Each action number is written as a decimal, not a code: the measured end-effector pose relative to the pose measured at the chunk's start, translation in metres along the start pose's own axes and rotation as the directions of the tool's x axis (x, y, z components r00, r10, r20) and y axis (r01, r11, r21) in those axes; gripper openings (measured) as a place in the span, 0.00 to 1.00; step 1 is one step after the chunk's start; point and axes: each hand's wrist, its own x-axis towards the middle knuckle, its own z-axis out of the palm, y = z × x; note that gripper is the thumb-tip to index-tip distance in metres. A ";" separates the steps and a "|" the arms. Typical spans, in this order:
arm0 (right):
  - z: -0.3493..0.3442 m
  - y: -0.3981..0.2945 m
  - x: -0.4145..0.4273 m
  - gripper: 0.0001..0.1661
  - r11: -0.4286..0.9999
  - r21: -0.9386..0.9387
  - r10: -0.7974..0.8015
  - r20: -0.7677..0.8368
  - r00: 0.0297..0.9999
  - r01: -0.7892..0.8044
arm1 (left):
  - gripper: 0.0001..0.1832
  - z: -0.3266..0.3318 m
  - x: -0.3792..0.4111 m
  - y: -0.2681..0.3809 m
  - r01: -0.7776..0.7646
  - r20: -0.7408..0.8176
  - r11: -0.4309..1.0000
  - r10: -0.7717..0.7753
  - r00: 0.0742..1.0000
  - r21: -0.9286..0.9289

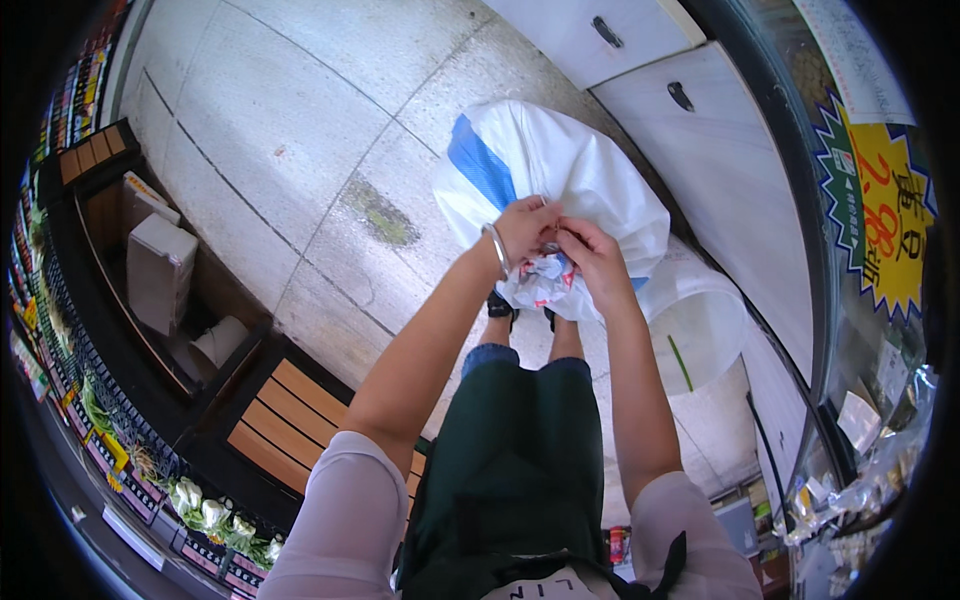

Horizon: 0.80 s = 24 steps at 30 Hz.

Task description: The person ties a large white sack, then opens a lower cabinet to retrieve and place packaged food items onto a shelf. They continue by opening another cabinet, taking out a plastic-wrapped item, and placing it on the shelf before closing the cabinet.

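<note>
A bulky white woven plastic sack (600,172) with a blue stripe stands on the floor just before my feet. Its gathered mouth (551,277), crumpled and printed with red and blue, is under my hands. My left hand (525,229), with a silver bangle on the wrist, has its fingers bent around a thin pale tie or edge at the gather. Close against it, my right hand (596,259) pinches at the same spot. The fingertips overlap, so the exact piece between them is partly hidden.
A translucent plastic bin (705,322) with a green stalk in it stands right of the sack. White cabinets (720,150) line the right side. At left are a black display shelf with wooden slats (292,420), a white foam box (159,270) and leafy vegetables (214,514).
</note>
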 end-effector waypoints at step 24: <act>-0.029 0.014 -0.008 0.07 0.830 0.556 0.053 0.013 0.998 -0.052 | 0.12 0.024 0.010 0.031 -0.259 0.258 0.042 0.039 0.965 0.965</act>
